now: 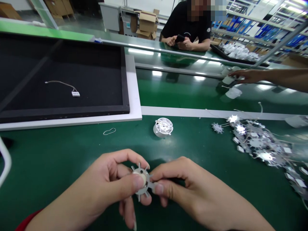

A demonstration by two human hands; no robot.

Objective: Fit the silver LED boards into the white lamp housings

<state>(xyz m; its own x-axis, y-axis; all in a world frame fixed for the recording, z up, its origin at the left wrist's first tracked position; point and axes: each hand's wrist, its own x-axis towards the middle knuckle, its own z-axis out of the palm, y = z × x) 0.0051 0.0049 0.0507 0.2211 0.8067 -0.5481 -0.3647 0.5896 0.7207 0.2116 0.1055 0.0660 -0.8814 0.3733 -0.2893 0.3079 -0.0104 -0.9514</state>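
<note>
Both hands meet low over the green table, pinching a small silver star-shaped metal plate (142, 179) with a round pale disc at its centre. My left hand (113, 183) grips it with the thumb pressed on the disc and fingers curled behind. My right hand (185, 189) pinches the plate's right edge between thumb and forefinger. A white round plastic housing (163, 127) lies on the table a little beyond my hands.
A heap of similar star plates with wires (262, 146) lies at the right. A black tray (62, 77) with a small wired connector (75, 93) fills the far left; a rubber band (109, 131) lies near it. Another person's hand (243, 76) reaches in at right; a seated person holds a phone (179, 38).
</note>
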